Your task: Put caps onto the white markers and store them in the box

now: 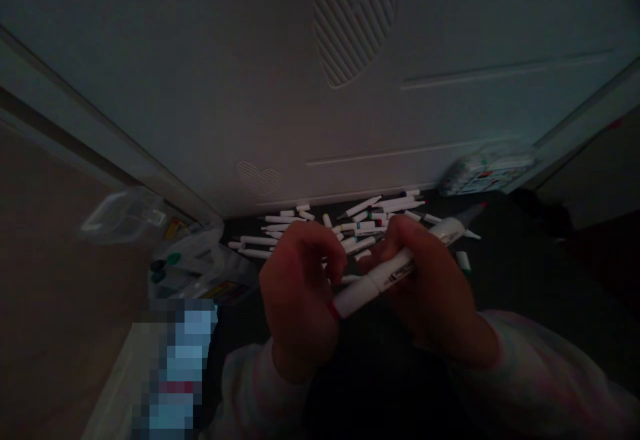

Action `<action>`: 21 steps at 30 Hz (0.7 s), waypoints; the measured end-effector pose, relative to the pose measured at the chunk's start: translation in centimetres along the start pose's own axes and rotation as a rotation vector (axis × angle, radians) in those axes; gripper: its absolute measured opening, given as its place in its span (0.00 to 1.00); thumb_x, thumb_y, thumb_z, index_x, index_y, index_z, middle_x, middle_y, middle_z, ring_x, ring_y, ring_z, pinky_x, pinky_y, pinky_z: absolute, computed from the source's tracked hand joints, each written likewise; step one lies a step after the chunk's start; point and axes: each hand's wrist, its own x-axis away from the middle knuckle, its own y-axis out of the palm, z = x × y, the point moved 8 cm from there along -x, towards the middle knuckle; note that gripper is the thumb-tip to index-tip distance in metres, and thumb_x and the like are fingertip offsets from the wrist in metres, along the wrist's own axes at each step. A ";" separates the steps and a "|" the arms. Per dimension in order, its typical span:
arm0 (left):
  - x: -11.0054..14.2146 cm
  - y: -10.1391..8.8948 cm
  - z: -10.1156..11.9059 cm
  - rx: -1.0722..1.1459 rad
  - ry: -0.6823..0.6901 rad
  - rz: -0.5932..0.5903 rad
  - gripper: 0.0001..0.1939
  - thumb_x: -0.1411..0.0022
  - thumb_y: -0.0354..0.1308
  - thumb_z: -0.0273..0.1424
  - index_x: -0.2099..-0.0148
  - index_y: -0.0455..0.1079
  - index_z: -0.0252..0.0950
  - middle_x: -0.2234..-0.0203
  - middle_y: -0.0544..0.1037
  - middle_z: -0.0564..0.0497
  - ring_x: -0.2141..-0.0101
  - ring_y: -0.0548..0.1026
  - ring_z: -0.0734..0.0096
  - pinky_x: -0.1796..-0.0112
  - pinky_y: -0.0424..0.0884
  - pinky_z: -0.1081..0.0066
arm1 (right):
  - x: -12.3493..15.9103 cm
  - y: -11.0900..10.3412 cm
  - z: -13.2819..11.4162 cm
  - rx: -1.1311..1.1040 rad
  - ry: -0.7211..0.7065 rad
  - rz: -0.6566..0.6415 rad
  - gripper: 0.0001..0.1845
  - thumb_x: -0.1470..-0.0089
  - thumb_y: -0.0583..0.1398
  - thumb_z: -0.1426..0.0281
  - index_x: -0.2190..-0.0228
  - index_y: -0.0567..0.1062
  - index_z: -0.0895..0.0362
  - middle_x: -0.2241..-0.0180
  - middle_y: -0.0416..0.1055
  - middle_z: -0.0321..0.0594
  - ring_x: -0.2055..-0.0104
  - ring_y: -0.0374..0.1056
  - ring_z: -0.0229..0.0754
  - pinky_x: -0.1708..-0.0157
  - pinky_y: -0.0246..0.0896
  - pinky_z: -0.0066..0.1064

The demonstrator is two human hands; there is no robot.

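Dark surface [540, 267], dim, against a pale panel [200, 93] with heart reliefs [355, 33]. Right hand [430, 283]: fingers pinching one marker [393, 275] mid-barrel, tilted, red tip [483, 205] bare at upper right. Left hand [303, 293]: fingers curled at the marker's red-banded end; grip cannot be told. Beyond: many loose markers [360, 207], scattered; one cap [463, 261], green-ended, at right. Far left: clear box [220, 257]. Far right: clear pack [490, 170].

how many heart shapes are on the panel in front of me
2: a large heart at the top, cut off by the picture's edge, and a small heart lower left, above the loose markers.
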 end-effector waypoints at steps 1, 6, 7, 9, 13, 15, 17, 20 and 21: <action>-0.1 0.0 -0.1 0.050 -0.018 0.012 0.21 0.42 0.47 0.49 0.77 0.67 0.41 0.83 0.61 0.53 0.82 0.58 0.72 0.81 0.53 0.66 | 0.0 0.2 0.0 -0.020 0.011 0.000 0.18 0.51 0.57 0.62 0.86 0.63 0.55 0.89 0.49 0.28 0.86 0.46 0.31 0.86 0.41 0.26; -0.3 -0.1 -0.3 0.060 -0.009 0.011 0.21 0.40 0.45 0.48 0.74 0.67 0.40 0.81 0.62 0.54 0.81 0.59 0.74 0.79 0.56 0.68 | -0.4 0.7 0.5 -0.177 0.100 -0.020 0.20 0.52 0.58 0.59 0.86 0.62 0.55 0.91 0.43 0.25 0.87 0.39 0.30 0.86 0.39 0.25; -0.3 -0.1 -0.1 0.040 0.010 -0.026 0.18 0.40 0.47 0.46 0.71 0.68 0.40 0.80 0.63 0.54 0.80 0.60 0.75 0.79 0.56 0.69 | -0.6 0.7 0.4 -0.202 0.100 -0.025 0.20 0.53 0.59 0.58 0.86 0.61 0.55 0.92 0.42 0.25 0.87 0.38 0.29 0.86 0.38 0.24; -0.3 0.4 0.1 -0.057 0.033 -0.151 0.09 0.42 0.54 0.40 0.63 0.69 0.42 0.75 0.67 0.54 0.78 0.63 0.75 0.78 0.59 0.72 | -0.9 0.4 0.0 -0.237 0.082 -0.017 0.20 0.53 0.59 0.58 0.86 0.60 0.55 0.92 0.41 0.24 0.87 0.37 0.29 0.87 0.37 0.24; -0.4 1.8 1.5 -0.455 0.137 -0.419 0.20 0.53 0.65 0.26 0.56 0.69 0.43 0.65 0.73 0.52 0.68 0.70 0.71 0.67 0.66 0.72 | -1.4 -0.3 -1.2 -0.239 0.057 0.012 0.19 0.52 0.59 0.58 0.84 0.61 0.55 0.92 0.41 0.24 0.88 0.37 0.29 0.87 0.38 0.23; -0.4 2.3 2.4 -0.573 0.218 -0.486 0.15 0.51 0.63 0.24 0.59 0.71 0.41 0.66 0.75 0.52 0.69 0.70 0.71 0.67 0.66 0.71 | -1.6 -0.5 -1.8 -0.215 0.031 0.020 0.20 0.51 0.59 0.57 0.84 0.61 0.55 0.92 0.41 0.24 0.88 0.38 0.28 0.86 0.41 0.23; -0.5 2.1 3.0 -0.620 0.231 -0.468 0.10 0.48 0.61 0.24 0.62 0.72 0.40 0.70 0.75 0.52 0.71 0.71 0.72 0.68 0.67 0.71 | -1.8 -0.8 -2.4 -0.171 -0.008 0.034 0.22 0.51 0.58 0.55 0.85 0.61 0.55 0.93 0.41 0.24 0.88 0.37 0.28 0.86 0.40 0.23; -0.9 0.3 3.4 -0.603 0.173 -0.304 0.10 0.49 0.61 0.24 0.63 0.73 0.40 0.71 0.75 0.53 0.71 0.71 0.71 0.68 0.67 0.71 | -2.2 -1.4 -3.4 -0.118 -0.070 0.063 0.24 0.50 0.57 0.54 0.86 0.58 0.55 0.92 0.40 0.24 0.88 0.37 0.29 0.86 0.39 0.24; -0.9 -0.4 3.4 -0.572 0.149 -0.256 0.10 0.49 0.62 0.24 0.63 0.73 0.41 0.70 0.75 0.53 0.70 0.72 0.71 0.68 0.68 0.72 | -2.3 -1.7 -3.7 -0.110 -0.095 0.072 0.23 0.50 0.57 0.54 0.86 0.59 0.55 0.92 0.39 0.24 0.88 0.37 0.29 0.86 0.40 0.24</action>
